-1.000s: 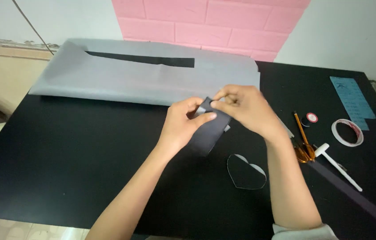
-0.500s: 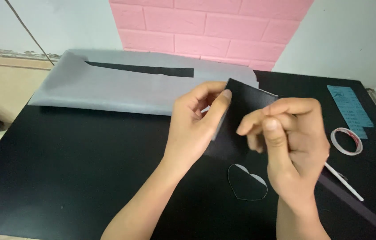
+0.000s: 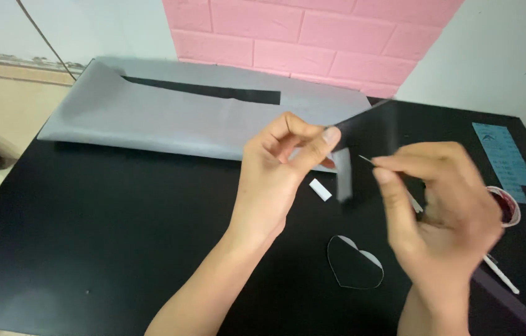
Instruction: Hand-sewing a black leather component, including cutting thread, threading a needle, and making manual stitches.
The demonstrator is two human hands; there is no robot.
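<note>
Left hand [image 3: 278,180]: thumb and forefinger pinch the black paper piece [image 3: 369,134], held above the black table [image 3: 89,236]. Right hand [image 3: 443,211]: blurred, now drawn apart from the piece, fingertips pinching a thin white strip [image 3: 367,160]. Half a second ago both hands met at the piece. Heart-shaped cutout [image 3: 355,262] unmoved below; small white scrap [image 3: 321,189] beside the left hand.

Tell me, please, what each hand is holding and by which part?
The left hand pinches the black paper piece by its left edge. The right hand pinches something thin at its fingertips; it is too blurred to identify.
</note>
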